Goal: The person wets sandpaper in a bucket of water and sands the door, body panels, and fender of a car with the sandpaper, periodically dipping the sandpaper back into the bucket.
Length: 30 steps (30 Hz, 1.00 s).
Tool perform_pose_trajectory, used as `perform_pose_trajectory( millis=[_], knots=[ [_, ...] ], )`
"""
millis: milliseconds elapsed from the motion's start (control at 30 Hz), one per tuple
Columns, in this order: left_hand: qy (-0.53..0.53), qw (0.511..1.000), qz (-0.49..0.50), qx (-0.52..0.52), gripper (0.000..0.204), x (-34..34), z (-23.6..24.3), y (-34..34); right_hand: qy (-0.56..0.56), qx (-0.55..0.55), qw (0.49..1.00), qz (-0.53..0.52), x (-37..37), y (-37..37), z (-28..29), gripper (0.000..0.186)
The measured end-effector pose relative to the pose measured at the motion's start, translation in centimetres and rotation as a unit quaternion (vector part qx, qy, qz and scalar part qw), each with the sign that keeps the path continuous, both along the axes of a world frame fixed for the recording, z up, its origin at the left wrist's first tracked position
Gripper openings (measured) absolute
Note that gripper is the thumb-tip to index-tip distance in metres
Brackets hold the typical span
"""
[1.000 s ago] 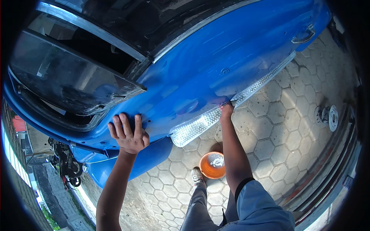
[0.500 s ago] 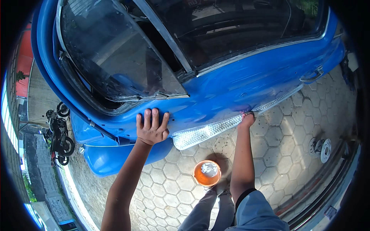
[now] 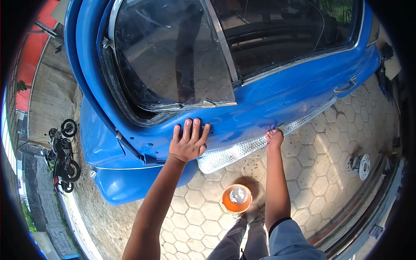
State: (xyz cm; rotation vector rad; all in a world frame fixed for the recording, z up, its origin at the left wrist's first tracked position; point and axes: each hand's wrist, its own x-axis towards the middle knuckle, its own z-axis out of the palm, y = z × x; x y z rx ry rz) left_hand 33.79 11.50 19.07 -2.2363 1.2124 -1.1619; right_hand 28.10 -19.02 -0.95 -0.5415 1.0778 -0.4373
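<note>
- The blue car side point(image 3: 268, 104) is at 1 o'clock from the left hand point(image 3: 190, 141).
- That hand lies on it, fingers wide.
- The right hand point(image 3: 274, 138), at 3 o'clock, is curled; I cannot tell if it holds anything.
- The side looks heavy, hard, slippery; the door handle point(image 3: 345, 86), 2 o'clock, seems good to grab.

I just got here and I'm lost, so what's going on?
A person is standing beside a blue car. Their left hand is spread flat on its side, just below a window. Their right hand is curled, low by the silvery running board; whether it grips anything is hard to tell. An orange bucket with something white inside stands on the paving.
</note>
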Motion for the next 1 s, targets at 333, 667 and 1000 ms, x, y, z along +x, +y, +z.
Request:
perform_pose_trajectory(
  millis=[333,667,1000],
  knots=[
    [0.005,1.000,-0.016,-0.008,0.054,-0.1,-0.5,-1.3,-0.003,0.049,0.999,-0.016,0.5,14.8,-1.6,0.043],
    [-0.001,1.000,-0.009,0.008,0.060,0.3,0.6,0.4,-0.112,-0.099,0.988,-0.039,-0.4,13.9,10.0,0.008],
    [0.017,0.999,-0.028,-0.010,0.062,0.0,-0.1,-0.9,-0.057,-0.667,0.699,0.251,-4.2,16.0,6.4,0.037]
  ],
)
